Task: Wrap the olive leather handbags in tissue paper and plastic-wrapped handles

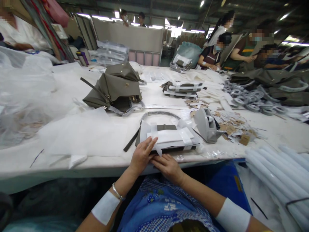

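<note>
A flat, folded dark olive bag lies near the table's front edge, with white padding and strips of clear tape over it. Its wrapped handle loops out behind it, and a dark strap sticks out to the left. My left hand is at the bag's front left corner, fingers closed together on a loose strip of tape. Beside it, my right hand rests against the bag's front edge, its fingers bent and close together; their tips are partly hidden under the edge.
Olive bags stand behind to the left. A grey tape dispenser is right of the folded bag, near scattered brown tags. Wrapped bags lie farther back. White foam rolls are at right. Several people work beyond.
</note>
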`<action>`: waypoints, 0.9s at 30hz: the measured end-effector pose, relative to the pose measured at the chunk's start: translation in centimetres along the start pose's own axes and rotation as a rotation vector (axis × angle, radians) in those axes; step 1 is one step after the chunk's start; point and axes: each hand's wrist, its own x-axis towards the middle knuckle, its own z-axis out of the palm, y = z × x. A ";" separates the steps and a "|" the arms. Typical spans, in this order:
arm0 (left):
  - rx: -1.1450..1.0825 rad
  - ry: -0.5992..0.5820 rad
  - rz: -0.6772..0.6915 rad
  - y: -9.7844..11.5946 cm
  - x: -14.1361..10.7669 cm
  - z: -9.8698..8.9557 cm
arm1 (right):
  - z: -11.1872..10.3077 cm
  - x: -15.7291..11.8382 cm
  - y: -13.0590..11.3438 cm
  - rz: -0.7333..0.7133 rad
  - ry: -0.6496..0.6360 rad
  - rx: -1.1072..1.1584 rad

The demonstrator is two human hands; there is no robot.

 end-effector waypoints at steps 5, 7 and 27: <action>-0.039 -0.028 0.006 -0.1 0.2 -0.4 | 0.6 1.1 -0.7 0.140 0.034 0.043; -0.051 -0.049 0.018 -0.2 0.4 -0.6 | 0.6 1.3 -0.8 0.225 0.020 0.097; -0.046 -0.049 0.028 -0.7 -0.1 -0.2 | -3.4 -0.5 -1.3 0.033 0.189 0.252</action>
